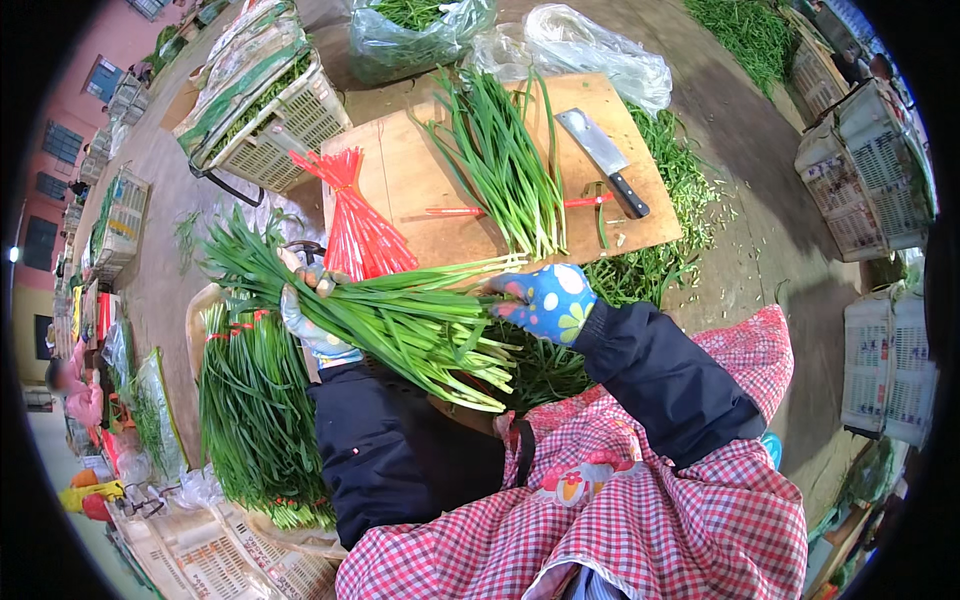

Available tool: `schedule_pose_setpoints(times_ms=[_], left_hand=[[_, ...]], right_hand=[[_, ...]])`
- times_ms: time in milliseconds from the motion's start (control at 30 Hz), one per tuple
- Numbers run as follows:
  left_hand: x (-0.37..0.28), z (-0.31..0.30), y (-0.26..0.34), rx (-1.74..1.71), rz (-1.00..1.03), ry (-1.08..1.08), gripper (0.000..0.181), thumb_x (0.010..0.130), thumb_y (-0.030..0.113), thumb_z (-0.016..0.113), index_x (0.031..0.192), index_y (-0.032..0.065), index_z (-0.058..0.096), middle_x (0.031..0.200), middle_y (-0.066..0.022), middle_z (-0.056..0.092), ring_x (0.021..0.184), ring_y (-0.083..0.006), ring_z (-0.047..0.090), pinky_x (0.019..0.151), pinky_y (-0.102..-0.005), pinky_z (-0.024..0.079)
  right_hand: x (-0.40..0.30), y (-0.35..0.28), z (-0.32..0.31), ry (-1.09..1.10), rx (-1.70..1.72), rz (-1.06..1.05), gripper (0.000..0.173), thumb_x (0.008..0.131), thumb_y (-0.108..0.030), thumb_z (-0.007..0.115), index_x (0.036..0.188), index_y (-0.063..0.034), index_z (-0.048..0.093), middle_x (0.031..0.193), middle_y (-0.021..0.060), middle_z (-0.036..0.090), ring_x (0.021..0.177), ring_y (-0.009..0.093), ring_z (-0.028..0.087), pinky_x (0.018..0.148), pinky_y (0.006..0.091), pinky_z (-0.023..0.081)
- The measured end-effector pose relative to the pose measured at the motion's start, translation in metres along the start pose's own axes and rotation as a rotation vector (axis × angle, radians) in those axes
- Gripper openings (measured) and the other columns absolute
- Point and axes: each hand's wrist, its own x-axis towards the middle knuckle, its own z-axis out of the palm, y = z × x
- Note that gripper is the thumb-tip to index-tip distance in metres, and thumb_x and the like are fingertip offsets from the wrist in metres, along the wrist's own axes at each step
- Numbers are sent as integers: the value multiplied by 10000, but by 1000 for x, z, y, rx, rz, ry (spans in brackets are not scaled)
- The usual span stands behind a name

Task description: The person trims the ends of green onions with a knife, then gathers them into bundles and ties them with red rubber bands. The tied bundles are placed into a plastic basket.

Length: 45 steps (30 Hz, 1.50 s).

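My left hand [316, 307], in a patterned glove, grips a thick bunch of garlic chives [405, 322] by its leafy part, the pale stem ends pointing right. My right hand [544, 300], in a blue flowered glove, has its fingers closed at the stem side of that bunch; it seems to pinch a few stalks. Beyond, on a wooden board [405, 165], lies a second pile of chives [510, 165] across a red tie strip [454, 212]. A cleaver [600, 154] with a black handle rests right of the pile. A bundle of red tie strips [356, 217] is at the board's left.
Tied bunches of chives [251, 390] fill a container by my left arm. Leaf trimmings [652, 262] cover the floor right of the board. A plastic crate [277, 135], a bag of greens [412, 37] and crumpled clear plastic [600, 52] stand or lie beyond. Stacked crates [870, 172] are far right.
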Motion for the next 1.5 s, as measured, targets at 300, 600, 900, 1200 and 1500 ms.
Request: schedule_pose_setpoints(times_ms=[300,600,900,1200,1500], left_hand=[[3,0,-5,-34,-37,-46,210,919,219,477,1014,31,484,935,-36,496,870,-158,520,982,-386,391],[-17,-13,-5,135,80,491,248,834,281,572,869,36,587,856,-114,607,731,-240,568,653,-370,488],[-12,10,-8,-20,97,229,232,860,235,565,991,45,584,904,-104,622,731,-239,615,836,-458,484],[-11,-7,-3,211,251,509,284,822,295,559,895,22,585,819,-113,595,757,-234,566,657,-389,503],[-19,18,33,41,213,164,290,872,285,544,932,10,617,851,-33,595,837,-158,551,852,-344,463]], right_hand=[[-2,-2,-7,-193,488,283,393,820,-347,628,1091,-66,582,905,175,627,793,285,620,672,363,475],[-9,-3,24,-179,856,409,163,854,-147,584,889,9,610,649,81,606,550,111,577,491,270,463],[-16,11,25,-332,1121,541,120,835,-27,580,928,46,562,736,151,640,626,258,653,544,339,538],[-34,30,-4,-403,889,373,201,813,-112,656,955,28,624,788,81,627,680,153,597,604,289,492],[-134,69,-52,-789,-310,291,285,838,-325,581,1045,-137,634,840,127,656,776,269,637,671,362,500]])
